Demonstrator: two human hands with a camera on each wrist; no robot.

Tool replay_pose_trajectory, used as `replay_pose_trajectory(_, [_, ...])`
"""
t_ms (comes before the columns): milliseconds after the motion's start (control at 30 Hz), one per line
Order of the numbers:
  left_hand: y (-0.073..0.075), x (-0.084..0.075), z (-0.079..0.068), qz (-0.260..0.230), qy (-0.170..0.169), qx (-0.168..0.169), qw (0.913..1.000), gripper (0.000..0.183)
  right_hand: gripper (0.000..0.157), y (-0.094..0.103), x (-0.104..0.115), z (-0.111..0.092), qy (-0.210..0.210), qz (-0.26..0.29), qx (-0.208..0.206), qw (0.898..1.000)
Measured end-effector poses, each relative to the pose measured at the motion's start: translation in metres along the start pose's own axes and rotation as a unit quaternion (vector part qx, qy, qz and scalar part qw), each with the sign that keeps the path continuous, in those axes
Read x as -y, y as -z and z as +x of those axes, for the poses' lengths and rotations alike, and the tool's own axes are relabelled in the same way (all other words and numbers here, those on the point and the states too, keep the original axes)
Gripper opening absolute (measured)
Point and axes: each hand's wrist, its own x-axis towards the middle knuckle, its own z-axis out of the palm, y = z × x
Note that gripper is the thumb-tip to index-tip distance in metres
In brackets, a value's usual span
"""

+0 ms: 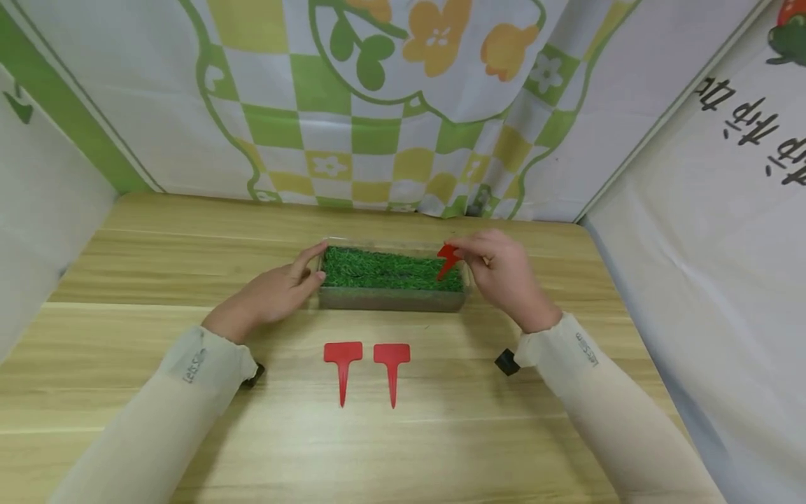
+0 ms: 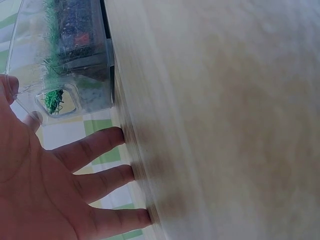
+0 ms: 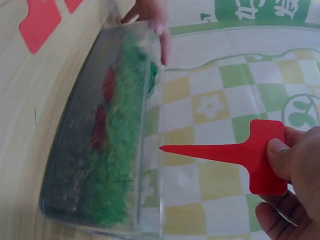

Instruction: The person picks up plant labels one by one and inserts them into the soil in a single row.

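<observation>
My right hand pinches a red T-shaped plant label by its wide head, between thumb and fingers. In the right wrist view, the label's point hangs over the rim of a clear plastic box, which is filled with green artificial grass. My left hand touches the box's left end with thumb and index finger. Its other fingers are straight and spread, tips at the tabletop. Two more red plant labels, a left one and a right one, lie flat in front of the box, points toward me.
The box stands near the back of a wooden table. A checked green, yellow and white cloth hangs behind it. White sheeting with black writing hangs on the right.
</observation>
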Motion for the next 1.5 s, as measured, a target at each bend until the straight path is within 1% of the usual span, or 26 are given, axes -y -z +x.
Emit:
replay_pose_trajectory(200, [0.0,0.001,0.001,0.002,-0.001,0.001,1.0,0.064,0.023,-0.01,-0.013,0.003,0.007,-0.029,0.01,1.0])
replay_pose_trajectory(467, [0.0,0.002,0.001,0.003,-0.002,-0.002,1.0,0.064,0.024,-0.022,-0.026,0.006,0.002,-0.052,0.031,0.998])
replay_pose_trajectory(733, [-0.002,0.004,0.001,0.001,0.0,-0.003,1.0,0.063,0.04,-0.036,-0.031,0.003,0.0,-0.066,0.069,0.995])
replay_pose_trajectory(833, [-0.001,0.002,0.0,0.0,0.0,-0.003,1.0,0.063,0.041,-0.041,-0.034,0.002,-0.002,-0.073,0.078,0.994])
replay_pose_trajectory(967, [0.001,0.0,-0.002,0.0,-0.003,-0.002,1.0,0.064,0.038,-0.046,-0.036,0.001,-0.017,-0.072,0.086,0.994])
replay_pose_trajectory(1133, [0.003,-0.002,-0.003,0.0,-0.004,-0.003,1.0,0.064,0.032,-0.047,-0.035,0.003,-0.029,-0.065,0.092,0.993])
replay_pose_trajectory(1367, [0.002,-0.001,-0.002,-0.002,0.001,-0.001,1.0,0.064,0.032,-0.046,-0.033,0.004,-0.026,-0.075,0.109,0.991])
replay_pose_trajectory(1500, [0.0,0.001,-0.001,-0.001,0.001,0.0,1.0,0.064,0.029,-0.045,-0.035,0.003,-0.016,-0.071,0.107,0.992])
